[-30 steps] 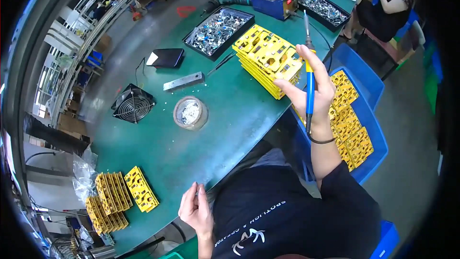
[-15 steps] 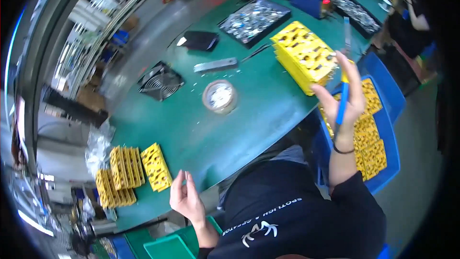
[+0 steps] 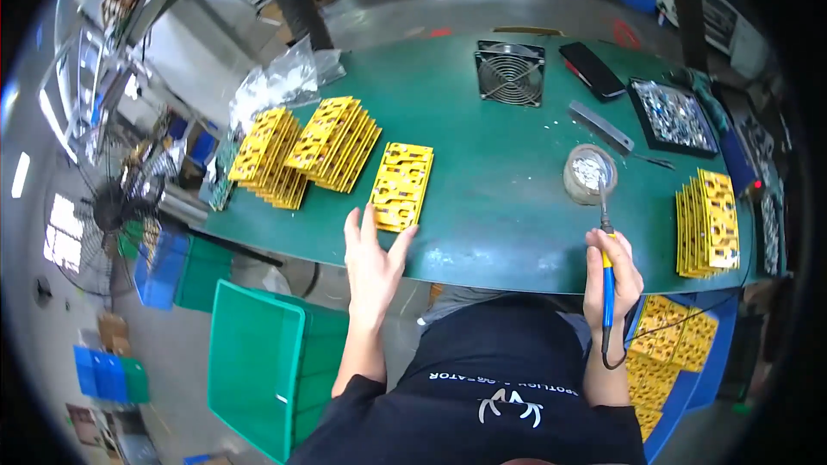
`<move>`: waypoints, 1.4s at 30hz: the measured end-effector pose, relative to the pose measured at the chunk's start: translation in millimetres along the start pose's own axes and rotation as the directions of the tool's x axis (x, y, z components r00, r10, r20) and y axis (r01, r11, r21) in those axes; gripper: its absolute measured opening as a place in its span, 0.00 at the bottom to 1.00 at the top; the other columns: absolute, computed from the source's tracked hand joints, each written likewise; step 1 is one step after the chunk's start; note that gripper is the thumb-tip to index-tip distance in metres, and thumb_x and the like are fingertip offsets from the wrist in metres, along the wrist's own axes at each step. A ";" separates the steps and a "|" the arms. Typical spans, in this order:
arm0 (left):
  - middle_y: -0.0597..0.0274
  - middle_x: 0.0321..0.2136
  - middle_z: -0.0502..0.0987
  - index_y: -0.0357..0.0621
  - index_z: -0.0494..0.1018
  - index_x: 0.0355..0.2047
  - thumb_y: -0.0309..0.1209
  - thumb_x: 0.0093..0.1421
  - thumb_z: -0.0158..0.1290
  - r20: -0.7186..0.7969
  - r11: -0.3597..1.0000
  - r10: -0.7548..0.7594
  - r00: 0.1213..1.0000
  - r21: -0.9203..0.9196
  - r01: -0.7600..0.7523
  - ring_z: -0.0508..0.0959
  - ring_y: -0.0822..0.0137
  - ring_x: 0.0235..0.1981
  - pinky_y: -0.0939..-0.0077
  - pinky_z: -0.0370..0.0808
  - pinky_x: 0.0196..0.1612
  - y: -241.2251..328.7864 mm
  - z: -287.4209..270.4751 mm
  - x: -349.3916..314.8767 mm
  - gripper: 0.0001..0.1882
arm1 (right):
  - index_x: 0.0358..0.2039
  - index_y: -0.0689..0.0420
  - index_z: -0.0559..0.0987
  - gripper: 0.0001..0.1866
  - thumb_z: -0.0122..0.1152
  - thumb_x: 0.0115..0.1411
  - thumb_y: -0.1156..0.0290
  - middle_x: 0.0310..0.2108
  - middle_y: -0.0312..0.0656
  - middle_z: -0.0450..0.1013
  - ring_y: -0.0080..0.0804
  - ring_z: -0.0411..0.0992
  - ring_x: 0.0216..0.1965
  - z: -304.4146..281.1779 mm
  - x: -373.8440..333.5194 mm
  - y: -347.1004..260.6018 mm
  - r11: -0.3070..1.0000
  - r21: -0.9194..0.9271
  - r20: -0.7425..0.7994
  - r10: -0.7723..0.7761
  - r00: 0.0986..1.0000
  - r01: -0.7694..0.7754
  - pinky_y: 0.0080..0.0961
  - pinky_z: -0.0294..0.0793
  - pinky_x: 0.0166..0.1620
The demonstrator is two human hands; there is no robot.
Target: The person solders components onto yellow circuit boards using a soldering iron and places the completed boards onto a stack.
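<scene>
A blue-and-yellow soldering iron [image 3: 608, 280] points its metal tip at the round pot [image 3: 581, 195], contact hard to tell. A yellow board [image 3: 402, 185] with cutouts lies flat on the green table [image 3: 482, 181].

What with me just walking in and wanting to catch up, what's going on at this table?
A person's right hand holds a soldering iron, its tip at the pot of white bits. The left hand is open, fingers at the near end of a yellow board. Two stacks of similar boards stand to its left, another stack near the right end of the table.
</scene>
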State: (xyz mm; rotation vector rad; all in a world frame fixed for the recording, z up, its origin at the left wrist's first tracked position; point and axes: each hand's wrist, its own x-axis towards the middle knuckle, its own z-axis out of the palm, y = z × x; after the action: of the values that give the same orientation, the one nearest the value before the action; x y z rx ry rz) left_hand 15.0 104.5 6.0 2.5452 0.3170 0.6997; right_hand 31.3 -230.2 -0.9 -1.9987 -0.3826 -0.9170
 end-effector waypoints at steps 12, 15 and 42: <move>0.36 0.56 0.73 0.26 0.69 0.62 0.35 0.57 0.71 -0.087 0.994 -0.017 0.996 -0.111 0.007 0.80 0.39 0.53 0.57 0.79 0.54 6.1 16.4 12.9 0.38 | 0.46 0.68 0.84 0.09 0.67 0.65 0.82 0.39 0.52 0.82 0.36 0.83 0.39 18.0 -13.6 7.9 0.962 -0.005 0.028 0.274 0.961 -0.274 0.28 0.81 0.46; 0.35 0.57 0.73 0.26 0.70 0.61 0.32 0.54 0.72 -0.217 0.989 0.101 0.971 -0.084 -0.122 0.81 0.41 0.51 0.58 0.81 0.52 1.6 21.9 17.0 0.38 | 0.46 0.69 0.84 0.10 0.67 0.64 0.84 0.39 0.51 0.83 0.35 0.83 0.39 16.4 -17.9 12.9 0.980 -0.013 -0.012 0.199 0.980 -0.199 0.27 0.82 0.45; 0.59 0.35 0.82 0.40 0.83 0.52 0.29 0.52 0.75 0.380 0.876 0.460 0.803 -0.341 -0.340 0.78 0.67 0.27 0.71 0.76 0.31 84.6 12.0 -53.4 0.26 | 0.49 0.64 0.83 0.20 0.73 0.54 0.82 0.35 0.50 0.83 0.46 0.84 0.37 17.7 -20.4 -16.7 0.992 0.130 0.144 -0.011 0.990 -0.008 0.40 0.83 0.48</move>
State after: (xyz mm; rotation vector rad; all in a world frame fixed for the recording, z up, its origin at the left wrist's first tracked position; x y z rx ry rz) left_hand -15.8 9.1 17.2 2.4399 -0.4659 0.2403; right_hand 16.0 -204.6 -12.0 -1.9500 -0.5115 -0.7311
